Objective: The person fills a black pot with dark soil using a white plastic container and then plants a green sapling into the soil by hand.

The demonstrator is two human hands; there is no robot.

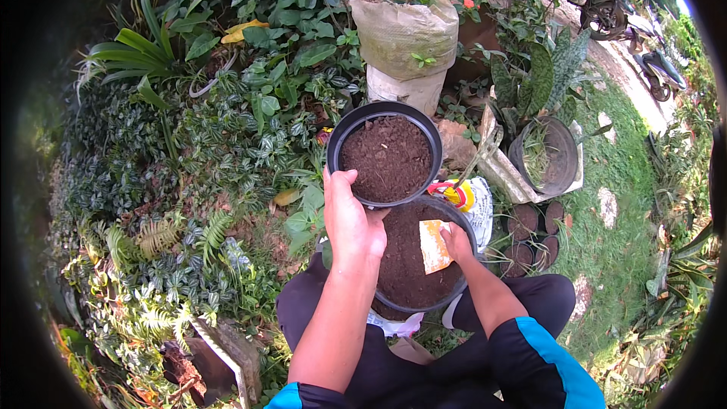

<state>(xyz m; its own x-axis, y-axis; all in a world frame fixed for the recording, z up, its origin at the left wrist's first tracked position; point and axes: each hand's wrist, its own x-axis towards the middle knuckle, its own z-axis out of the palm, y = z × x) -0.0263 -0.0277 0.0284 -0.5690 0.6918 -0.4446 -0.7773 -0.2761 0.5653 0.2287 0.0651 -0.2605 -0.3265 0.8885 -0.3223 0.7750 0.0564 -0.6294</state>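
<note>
My left hand grips the lower rim of a round black plastic pot, thumb over the edge and fingers underneath. Dark brown soil nearly fills this pot, with a small pale bit on top. Below it, between my knees, stands a wide dark basin of similar soil. My right hand pinches a worn orange-and-white flat piece over the basin's soil. Whether that piece touches the soil I cannot tell.
Behind the pots stands a sack-wrapped planter. A printed plastic bag lies right of the basin, near several small soil-filled pots. Farther right, a dark bucket holds grass. Dense foliage covers the left; motorbikes stand far right.
</note>
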